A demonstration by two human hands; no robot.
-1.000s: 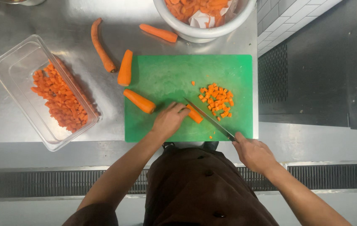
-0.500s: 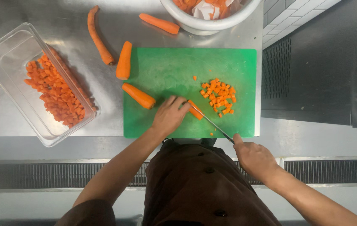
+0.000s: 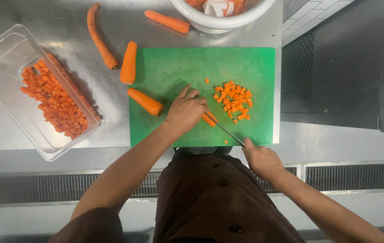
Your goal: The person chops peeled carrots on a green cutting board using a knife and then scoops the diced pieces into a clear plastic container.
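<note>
My left hand (image 3: 185, 109) presses down on a bundle of carrot sticks (image 3: 208, 119) on the green cutting board (image 3: 178, 67). My right hand (image 3: 261, 159) grips the handle of a knife (image 3: 229, 132), whose blade runs up to the cut end of the sticks. A pile of small carrot cubes (image 3: 233, 100) lies just right of the blade. A peeled carrot piece (image 3: 145, 101) rests on the board's left edge, beside my left hand.
A clear plastic tub (image 3: 2, 54) holding diced carrot (image 3: 54, 101) stands at the left on the steel counter. More peeled carrots (image 3: 129, 62) (image 3: 99, 36) (image 3: 167, 21) lie behind the board. A white bowl (image 3: 221, 20) of carrots sits at the back.
The knife and my hands stay at the carrot sticks with small cutting movements. The view has shifted slightly, so everything sits a little lower in the picture.
</note>
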